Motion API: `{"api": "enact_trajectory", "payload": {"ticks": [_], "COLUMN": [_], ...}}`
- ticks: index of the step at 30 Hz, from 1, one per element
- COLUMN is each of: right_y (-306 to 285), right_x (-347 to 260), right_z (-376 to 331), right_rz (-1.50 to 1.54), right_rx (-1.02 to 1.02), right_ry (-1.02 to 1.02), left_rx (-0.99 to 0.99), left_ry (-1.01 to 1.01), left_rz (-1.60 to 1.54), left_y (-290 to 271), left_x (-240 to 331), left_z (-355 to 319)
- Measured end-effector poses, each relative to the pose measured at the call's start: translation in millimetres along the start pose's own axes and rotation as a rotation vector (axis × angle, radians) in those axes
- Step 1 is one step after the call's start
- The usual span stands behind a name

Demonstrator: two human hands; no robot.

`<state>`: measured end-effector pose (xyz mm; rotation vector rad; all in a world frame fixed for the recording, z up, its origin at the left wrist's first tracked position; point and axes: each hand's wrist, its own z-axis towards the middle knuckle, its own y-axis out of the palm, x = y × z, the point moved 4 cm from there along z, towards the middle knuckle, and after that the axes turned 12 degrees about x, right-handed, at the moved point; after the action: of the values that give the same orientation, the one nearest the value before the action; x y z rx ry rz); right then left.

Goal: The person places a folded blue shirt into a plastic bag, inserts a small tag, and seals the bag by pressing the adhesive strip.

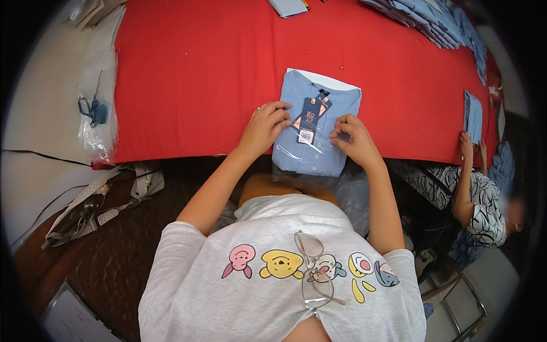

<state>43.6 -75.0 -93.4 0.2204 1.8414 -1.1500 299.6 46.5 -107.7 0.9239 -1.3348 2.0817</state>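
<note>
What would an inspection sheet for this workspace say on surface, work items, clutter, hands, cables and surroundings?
Surface: red cloth, mostly flat.
Work items: folded blue shirt with dark tags; clear plastic shows around its lower part.
Clutter: spiral notebook and blue garment pile along the far side.
Hands: left hand at the shirt's left edge; right hand at its right, fingertips together.
Cables: dark cord at left.
Surroundings: co-worker at right, hands near another folded garment.

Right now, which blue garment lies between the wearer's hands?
The garment with dark tags on its front; another garment is at the co-worker's hands, a blue pile lies farther back.
</note>
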Motion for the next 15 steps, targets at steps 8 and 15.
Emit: {"api": "enact_trajectory", "payload": {"ticks": [8,15], "right_y": [5.9,-8.5], "right_x": [-1.9,32.5], "right_z": [14.4,1.9], "right_rz": [-0.164,0.300], "right_rx": [0.216,0.041], "right_ry": [0.014,0.349], "left_rx": [-0.008,-0.090], "left_ry": [-0.113,-0.135], "left_rz": [0.044,0.063], "left_y": [15.2,18.4], "left_x": [-14.2,-19.0], "left_z": [25.2,41.2]}}
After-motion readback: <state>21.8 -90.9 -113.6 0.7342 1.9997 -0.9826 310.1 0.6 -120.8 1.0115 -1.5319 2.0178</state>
